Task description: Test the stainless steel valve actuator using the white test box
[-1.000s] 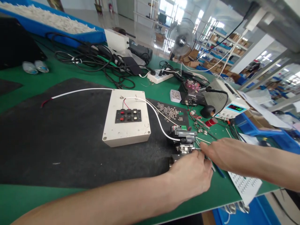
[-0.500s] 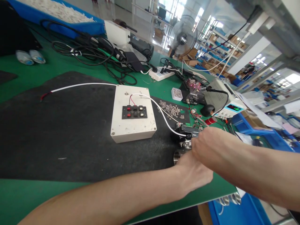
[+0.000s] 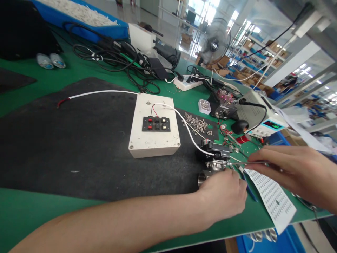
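Observation:
My left hand point(image 3: 223, 193) is wrapped around the threaded metal body point(image 3: 202, 179) of a motorized valve at the mat's right edge. On top of the valve sits a black actuator housing point(image 3: 221, 151), with a white cable point(image 3: 190, 131) running out of it. To the right, my right hand point(image 3: 286, 168) pinches a thin metal tool point(image 3: 238, 163); its tip points at the bright metal bracket point(image 3: 217, 165) below the housing. The fingers hide the tool's kind. The cable runs to a white box point(image 3: 155, 140) with a black terminal block point(image 3: 156, 124).
A sheet of small labels point(image 3: 273, 196) and a blue pen-like tool point(image 3: 249, 188) lie beside the valve. Metal rings point(image 3: 197, 123) cover a dark plate. A power supply point(image 3: 265, 119), power strip point(image 3: 187, 83) and tangled black cables point(image 3: 110, 52) stand behind.
My right hand has drawn back to the right from the valve, uncovering the bracket, the thin metal tool and the label sheet. My left hand stays on the valve; the view has shifted slightly.

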`<move>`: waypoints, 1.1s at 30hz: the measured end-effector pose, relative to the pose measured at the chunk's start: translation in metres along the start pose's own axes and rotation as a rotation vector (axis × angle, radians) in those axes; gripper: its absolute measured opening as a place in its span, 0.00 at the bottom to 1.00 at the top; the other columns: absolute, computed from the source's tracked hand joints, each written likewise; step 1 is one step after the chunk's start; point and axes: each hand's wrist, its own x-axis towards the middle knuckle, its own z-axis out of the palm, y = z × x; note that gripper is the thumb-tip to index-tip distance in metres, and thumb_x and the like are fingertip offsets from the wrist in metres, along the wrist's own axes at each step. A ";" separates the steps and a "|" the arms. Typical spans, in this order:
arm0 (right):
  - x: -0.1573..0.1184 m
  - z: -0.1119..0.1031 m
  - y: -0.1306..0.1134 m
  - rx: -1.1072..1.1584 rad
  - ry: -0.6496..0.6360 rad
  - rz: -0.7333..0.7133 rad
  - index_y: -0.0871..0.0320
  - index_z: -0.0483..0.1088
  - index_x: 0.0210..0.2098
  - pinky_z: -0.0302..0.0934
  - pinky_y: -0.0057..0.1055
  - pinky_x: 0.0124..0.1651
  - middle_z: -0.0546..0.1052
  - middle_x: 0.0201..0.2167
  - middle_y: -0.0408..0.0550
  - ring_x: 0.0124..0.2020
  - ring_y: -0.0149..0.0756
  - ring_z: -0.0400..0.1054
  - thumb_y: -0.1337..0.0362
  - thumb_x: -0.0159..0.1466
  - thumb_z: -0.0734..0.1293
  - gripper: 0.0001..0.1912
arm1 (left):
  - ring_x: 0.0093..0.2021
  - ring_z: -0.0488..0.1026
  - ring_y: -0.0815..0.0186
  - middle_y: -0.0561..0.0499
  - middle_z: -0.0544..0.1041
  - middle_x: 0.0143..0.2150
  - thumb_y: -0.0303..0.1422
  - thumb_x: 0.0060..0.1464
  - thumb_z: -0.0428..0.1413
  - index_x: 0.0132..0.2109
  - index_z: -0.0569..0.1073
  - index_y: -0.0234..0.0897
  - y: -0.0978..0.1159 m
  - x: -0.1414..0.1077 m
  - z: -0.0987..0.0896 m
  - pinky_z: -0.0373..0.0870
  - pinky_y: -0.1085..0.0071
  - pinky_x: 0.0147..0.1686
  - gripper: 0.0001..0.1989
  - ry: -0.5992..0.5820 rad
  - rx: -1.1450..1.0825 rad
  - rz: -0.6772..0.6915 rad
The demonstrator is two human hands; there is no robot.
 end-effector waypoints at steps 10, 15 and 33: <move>-0.048 0.059 0.020 0.237 0.068 0.279 0.49 0.76 0.46 0.67 0.25 0.38 0.81 0.41 0.38 0.37 0.31 0.77 0.51 0.76 0.68 0.11 | 0.44 0.75 0.52 0.42 0.78 0.43 0.29 0.71 0.51 0.47 0.80 0.32 -0.001 0.004 -0.004 0.67 0.59 0.41 0.12 0.002 -0.052 -0.077; -0.055 0.086 0.028 0.485 0.116 0.505 0.50 0.79 0.44 0.67 0.24 0.41 0.81 0.40 0.40 0.39 0.32 0.75 0.47 0.71 0.72 0.14 | 0.41 0.75 0.53 0.43 0.77 0.41 0.29 0.71 0.52 0.45 0.79 0.32 0.000 0.004 0.001 0.67 0.59 0.39 0.11 0.041 -0.054 -0.087; -0.046 0.104 0.028 0.763 0.122 0.667 0.55 0.80 0.41 0.70 0.24 0.41 0.82 0.38 0.46 0.37 0.35 0.75 0.44 0.65 0.76 0.20 | 0.41 0.75 0.53 0.44 0.76 0.40 0.30 0.69 0.55 0.42 0.78 0.32 -0.001 0.003 0.002 0.67 0.59 0.39 0.09 0.070 -0.030 -0.082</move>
